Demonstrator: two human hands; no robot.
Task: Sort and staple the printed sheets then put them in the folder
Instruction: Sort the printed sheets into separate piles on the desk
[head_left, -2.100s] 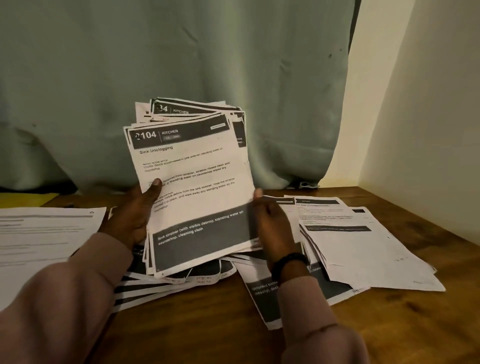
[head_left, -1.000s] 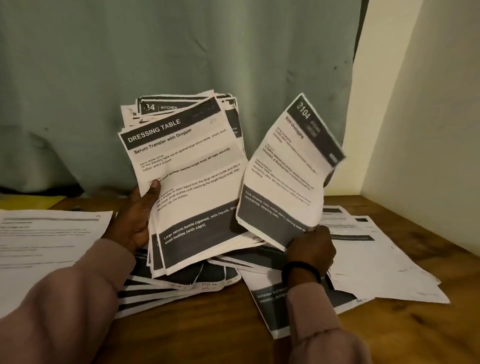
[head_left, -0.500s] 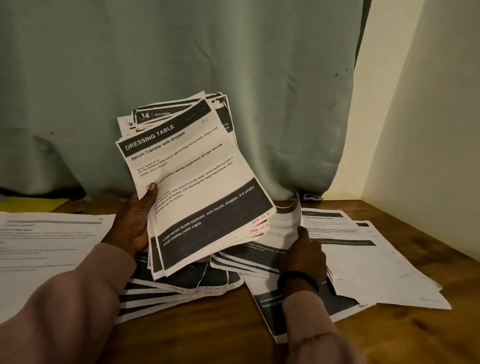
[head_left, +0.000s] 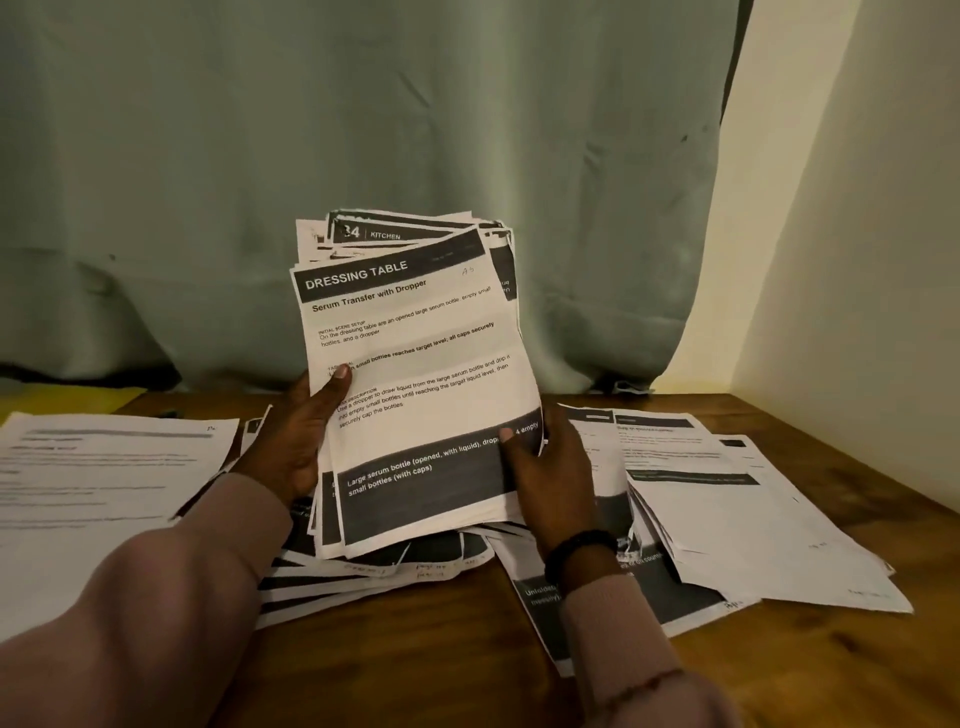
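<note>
A thick stack of printed sheets (head_left: 415, 364) stands tilted above the table, its top page headed "DRESSING TABLE". My left hand (head_left: 301, 436) grips the stack's left edge, thumb across the page. My right hand (head_left: 545, 467) pinches the top sheet's lower right corner, thumb on the dark band. More printed sheets (head_left: 374, 577) lie fanned under the stack. A second pile of sheets (head_left: 727, 519) lies to the right. No stapler or folder can be made out.
A wooden table (head_left: 441, 665) carries everything. White text pages (head_left: 93, 483) lie at the left, with a yellow sheet (head_left: 67, 397) behind them. A green curtain (head_left: 363, 156) hangs at the back and a cream wall (head_left: 857, 260) closes the right side.
My right hand took the "Sink Unclogging" sheet off the stack, laid it on the right pile, then came back to the lower right corner of the "DRESSING TABLE" page.
</note>
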